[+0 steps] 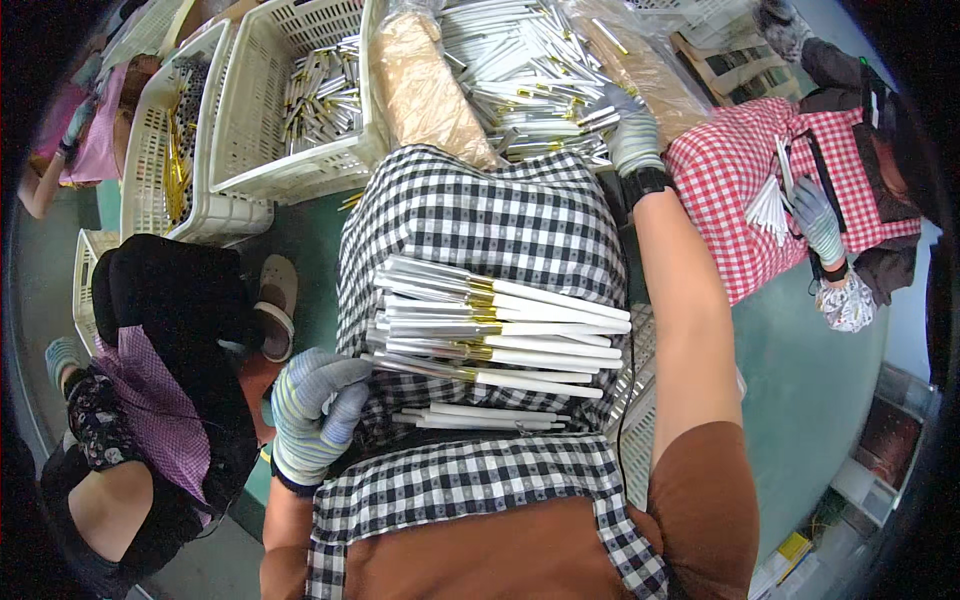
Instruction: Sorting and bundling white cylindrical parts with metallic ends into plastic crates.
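Note:
Several white-handled paintbrushes (545, 327) with gold bands and silvery-grey ends lie side by side across the black-and-white checked cloth (480, 215) on my lap. Below them a few white sticks (485, 416) rest in a fold. My left hand (318, 415), in a striped glove, is closed beside the grey ends of the lowest brushes; what its fingers pinch, if anything, is hidden. My right hand (633, 135), also gloved, reaches far forward to a large heap of similar brushes (510, 55). Its fingers curl around some brushes at the heap's right edge.
Two cream plastic crates (225, 160) with loose metal-coloured pieces stand at the far left. Brown wrapped bundles (425, 85) flank the heap. At left sits a person in dark clothes (180, 330); at right another person's gloved hand (818, 220) holds white sticks over a red checked cloth.

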Motion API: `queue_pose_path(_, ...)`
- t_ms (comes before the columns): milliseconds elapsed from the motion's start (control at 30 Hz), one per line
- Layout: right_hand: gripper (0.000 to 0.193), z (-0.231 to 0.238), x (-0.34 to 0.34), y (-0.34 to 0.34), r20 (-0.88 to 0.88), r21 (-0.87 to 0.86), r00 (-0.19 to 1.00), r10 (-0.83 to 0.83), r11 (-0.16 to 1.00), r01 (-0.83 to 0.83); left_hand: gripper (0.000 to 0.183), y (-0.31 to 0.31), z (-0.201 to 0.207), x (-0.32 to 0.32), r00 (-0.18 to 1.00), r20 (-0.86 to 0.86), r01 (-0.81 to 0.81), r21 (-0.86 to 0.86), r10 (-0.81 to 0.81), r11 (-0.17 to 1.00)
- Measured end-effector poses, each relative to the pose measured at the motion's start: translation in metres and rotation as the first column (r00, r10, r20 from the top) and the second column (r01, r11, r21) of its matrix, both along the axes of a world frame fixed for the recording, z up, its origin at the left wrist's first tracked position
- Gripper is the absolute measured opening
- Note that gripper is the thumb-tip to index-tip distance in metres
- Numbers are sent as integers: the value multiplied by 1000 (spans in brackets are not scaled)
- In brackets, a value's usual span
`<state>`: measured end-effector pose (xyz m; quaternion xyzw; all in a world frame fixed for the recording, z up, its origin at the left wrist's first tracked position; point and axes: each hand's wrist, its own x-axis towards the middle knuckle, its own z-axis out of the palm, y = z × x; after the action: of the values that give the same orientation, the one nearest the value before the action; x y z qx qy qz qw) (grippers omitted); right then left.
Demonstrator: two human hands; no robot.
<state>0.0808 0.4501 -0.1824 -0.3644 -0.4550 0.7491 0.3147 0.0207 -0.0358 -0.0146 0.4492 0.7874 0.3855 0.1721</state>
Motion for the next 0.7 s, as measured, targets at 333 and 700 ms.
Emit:
queue_pose_path(333, 20, 138, 31, -80, -221, -6, 972, 81, 996, -84, 20, 16, 18, -6, 975, -191, 144, 143, -116, 979)
queue_pose_path(700, 51, 222, 88, -265, -328, -203, 787, 522, 775, -599, 91, 86, 35, 10, 870, -424, 414, 355, -251, 838)
